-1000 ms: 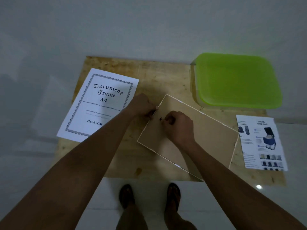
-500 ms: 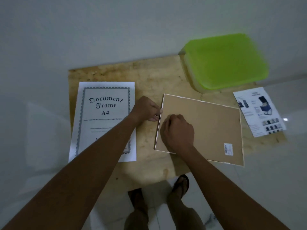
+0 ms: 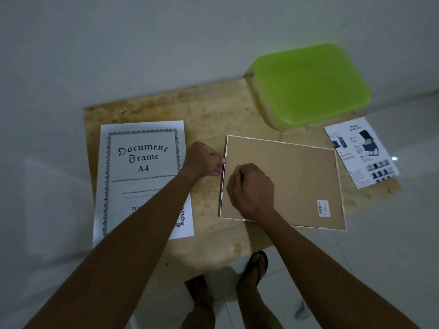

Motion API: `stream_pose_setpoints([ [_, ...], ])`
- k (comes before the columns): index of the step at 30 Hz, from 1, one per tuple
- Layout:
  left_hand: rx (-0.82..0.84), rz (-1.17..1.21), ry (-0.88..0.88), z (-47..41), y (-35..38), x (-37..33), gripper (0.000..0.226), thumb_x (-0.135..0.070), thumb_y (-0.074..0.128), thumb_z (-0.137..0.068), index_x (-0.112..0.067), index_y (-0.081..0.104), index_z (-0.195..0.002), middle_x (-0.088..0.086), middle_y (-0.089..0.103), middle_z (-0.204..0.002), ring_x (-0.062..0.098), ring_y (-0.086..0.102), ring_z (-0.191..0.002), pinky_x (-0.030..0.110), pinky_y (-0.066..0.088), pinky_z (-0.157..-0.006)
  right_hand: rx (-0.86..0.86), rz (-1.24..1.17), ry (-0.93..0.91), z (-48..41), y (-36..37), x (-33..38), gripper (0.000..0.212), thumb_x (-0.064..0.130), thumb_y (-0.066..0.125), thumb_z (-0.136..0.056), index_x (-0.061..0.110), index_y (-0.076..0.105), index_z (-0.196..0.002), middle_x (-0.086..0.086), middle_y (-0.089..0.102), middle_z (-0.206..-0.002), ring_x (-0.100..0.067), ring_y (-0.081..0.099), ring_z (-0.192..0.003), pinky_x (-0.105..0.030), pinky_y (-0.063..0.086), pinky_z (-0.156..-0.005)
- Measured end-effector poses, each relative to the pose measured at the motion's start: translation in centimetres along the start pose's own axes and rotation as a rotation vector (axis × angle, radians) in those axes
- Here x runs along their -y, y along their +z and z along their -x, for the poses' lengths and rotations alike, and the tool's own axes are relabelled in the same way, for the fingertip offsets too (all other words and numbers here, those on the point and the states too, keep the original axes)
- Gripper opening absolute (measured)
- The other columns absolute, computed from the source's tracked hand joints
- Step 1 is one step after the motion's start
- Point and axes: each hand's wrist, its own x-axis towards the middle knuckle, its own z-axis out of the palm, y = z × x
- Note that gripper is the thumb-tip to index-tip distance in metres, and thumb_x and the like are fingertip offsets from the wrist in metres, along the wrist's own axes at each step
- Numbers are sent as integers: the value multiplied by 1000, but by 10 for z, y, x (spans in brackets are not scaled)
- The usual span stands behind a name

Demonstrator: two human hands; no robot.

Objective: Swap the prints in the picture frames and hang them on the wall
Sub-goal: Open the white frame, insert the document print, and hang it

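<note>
A picture frame (image 3: 297,179) lies face down on the wooden table (image 3: 213,115), its brown backing board up and a barcode sticker near its right end. My left hand (image 3: 203,160) pinches the frame's left edge with its fingertips at a small tab. My right hand (image 3: 250,188) rests curled on the backing board near the left end, fingers pressed down. A white "Document Frame A4" print (image 3: 142,162) lies flat to the left, partly under my left forearm. A smaller leaflet (image 3: 362,150) with bag pictures lies at the table's right edge.
A clear plastic box with a green lid (image 3: 311,84) stands at the table's back right, against the pale wall. My feet in sandals (image 3: 254,267) stand on the tiled floor just below the table's front edge.
The view shifted and the frame now lies squarer to the table. My left hand stays at the frame's left edge; my right hand has slid slightly down the backing board.
</note>
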Motion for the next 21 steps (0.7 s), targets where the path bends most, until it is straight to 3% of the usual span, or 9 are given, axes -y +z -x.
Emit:
stream_pose_setpoints([
  [7, -51, -41, -7, -1, 4, -2, 9, 3, 71, -83, 10, 73, -88, 14, 71, -66, 26, 70, -60, 34, 63, -61, -35, -42, -2, 0, 3, -3, 25, 24, 49, -94, 23, 40, -70, -4, 56, -81, -36, 57, -69, -40, 41, -61],
  [13, -122, -133, 24, -3, 8, 1, 11, -1, 73, -77, 10, 73, -79, 23, 72, -71, 31, 74, -63, 48, 63, -67, -38, -53, -25, -1, 0, -3, 25, 22, 47, -93, 22, 39, -70, -6, 55, -81, -37, 57, -68, -42, 44, -61],
  [15, -120, -133, 4, -3, 8, 2, 16, -5, 70, -77, 9, 73, -84, 22, 73, -76, 29, 74, -67, 43, 63, -67, -57, -59, -41, 1, 0, -2, 24, 22, 46, -92, 22, 38, -70, -6, 55, -79, -37, 56, -65, -41, 43, -59],
  [18, -105, -154, -9, -4, 6, 1, 13, -5, 64, -87, 6, 71, -91, 16, 73, -82, 16, 72, -61, 26, 58, -55, -64, -53, -63, 1, -1, -2, 22, 25, 44, -91, 24, 38, -70, -5, 55, -79, -35, 56, -63, -40, 42, -58],
  [21, -84, -76, -30, -3, 6, 0, 11, 3, 71, -79, 13, 68, -83, 25, 67, -74, 24, 69, -57, 36, 59, -64, -55, -34, -63, 1, 0, -4, 20, 26, 44, -92, 26, 41, -72, -3, 56, -82, -35, 58, -66, -40, 43, -59],
])
